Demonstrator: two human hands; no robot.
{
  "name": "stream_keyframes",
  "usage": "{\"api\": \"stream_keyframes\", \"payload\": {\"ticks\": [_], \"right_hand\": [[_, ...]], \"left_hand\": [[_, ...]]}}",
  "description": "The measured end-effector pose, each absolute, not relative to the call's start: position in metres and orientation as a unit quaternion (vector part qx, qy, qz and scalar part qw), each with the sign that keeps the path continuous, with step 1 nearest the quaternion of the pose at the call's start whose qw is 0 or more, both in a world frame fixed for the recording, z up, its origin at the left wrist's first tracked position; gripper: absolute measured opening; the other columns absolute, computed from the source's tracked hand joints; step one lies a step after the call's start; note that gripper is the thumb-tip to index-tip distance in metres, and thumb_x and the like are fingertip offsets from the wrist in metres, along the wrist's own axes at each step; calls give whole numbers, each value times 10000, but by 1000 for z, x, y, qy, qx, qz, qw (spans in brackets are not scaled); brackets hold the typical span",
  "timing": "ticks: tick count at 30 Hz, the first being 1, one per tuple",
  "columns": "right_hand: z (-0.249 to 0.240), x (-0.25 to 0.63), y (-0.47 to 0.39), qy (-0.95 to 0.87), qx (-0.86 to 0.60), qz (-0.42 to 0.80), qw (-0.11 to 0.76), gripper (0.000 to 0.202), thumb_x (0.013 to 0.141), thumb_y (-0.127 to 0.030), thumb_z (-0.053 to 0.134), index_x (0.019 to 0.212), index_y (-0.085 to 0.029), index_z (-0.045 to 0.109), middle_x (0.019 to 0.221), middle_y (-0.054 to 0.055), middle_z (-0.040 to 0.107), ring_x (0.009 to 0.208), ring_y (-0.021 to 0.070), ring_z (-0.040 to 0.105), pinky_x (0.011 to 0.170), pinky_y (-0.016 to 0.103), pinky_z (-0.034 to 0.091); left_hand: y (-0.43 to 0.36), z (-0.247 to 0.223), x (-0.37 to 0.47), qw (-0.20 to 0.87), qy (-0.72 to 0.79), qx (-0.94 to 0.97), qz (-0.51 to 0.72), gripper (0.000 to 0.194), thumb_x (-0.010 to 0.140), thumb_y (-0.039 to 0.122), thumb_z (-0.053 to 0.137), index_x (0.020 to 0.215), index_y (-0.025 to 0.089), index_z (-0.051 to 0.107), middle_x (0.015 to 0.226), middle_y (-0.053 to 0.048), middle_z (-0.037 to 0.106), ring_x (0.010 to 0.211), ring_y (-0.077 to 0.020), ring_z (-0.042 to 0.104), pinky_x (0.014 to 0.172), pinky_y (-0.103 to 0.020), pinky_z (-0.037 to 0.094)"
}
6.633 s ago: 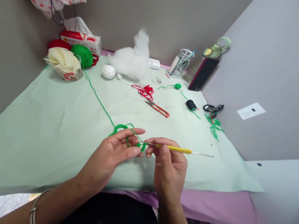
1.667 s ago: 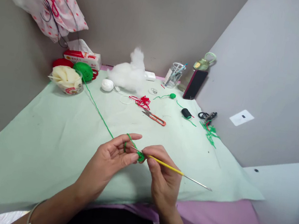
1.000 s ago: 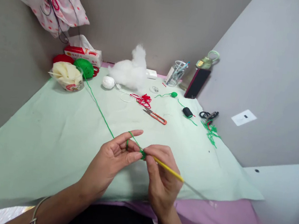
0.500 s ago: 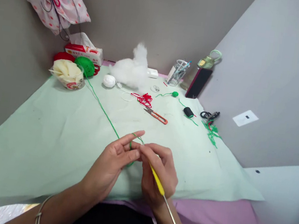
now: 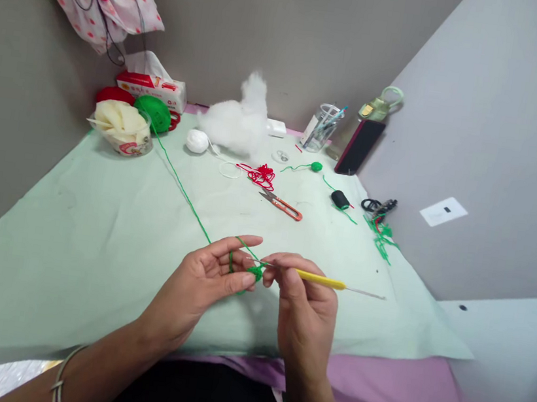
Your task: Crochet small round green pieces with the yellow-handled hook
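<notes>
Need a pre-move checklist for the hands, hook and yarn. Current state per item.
1. Left hand pinching the green piece: ok.
2. Right hand gripping the hook by its yellow handle: ok.
3. Green yarn free of tangles on the table between green ball and left hand: ok, none visible.
4. Scissors apart from the green yarn: ok.
5. Scissors apart from the red yarn: cannot tell, they lie very close.
6. Stitch count on the green piece: cannot tell, too small and partly covered by fingers.
</notes>
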State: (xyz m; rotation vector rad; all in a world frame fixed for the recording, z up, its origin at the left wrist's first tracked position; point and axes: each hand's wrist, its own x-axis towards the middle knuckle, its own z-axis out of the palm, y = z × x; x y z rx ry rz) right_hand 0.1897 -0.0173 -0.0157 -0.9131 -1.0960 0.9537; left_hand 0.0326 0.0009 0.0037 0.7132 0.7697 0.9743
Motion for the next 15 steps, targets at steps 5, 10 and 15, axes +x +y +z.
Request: {"api": "stream_keyframes", "payload": {"ticks": [5,10,15], "right_hand": [[-12,192,-16,-447,-380,460,666,156,994,-313,659,957,-220,777,890,49,768,709,153,685,676,306,601],[-7,192,-17,-460,-360,464,666,199,1033,-300,589,962,-215,755,895,46,770,685,147,693,663,302,599],[-7,197,-27,-547,-395,370,638,221,1064,-228,518,1041,-239,737,947,36,766,771,158,710,721,319,591]], "left_hand": [[1,4,32,746,370,337,440,388,818,269,876,1198,284,801,936,-19,730,907,-183,674,930,-337,498],[0,4,30,719,393,364,442,336,823,300,868,1156,304,824,895,-7,690,889,-171,634,843,-286,499],[-1,5,29,690,408,393,450,300,820,271,860,1115,325,836,872,15,662,891,-161,641,871,-275,517]]}}
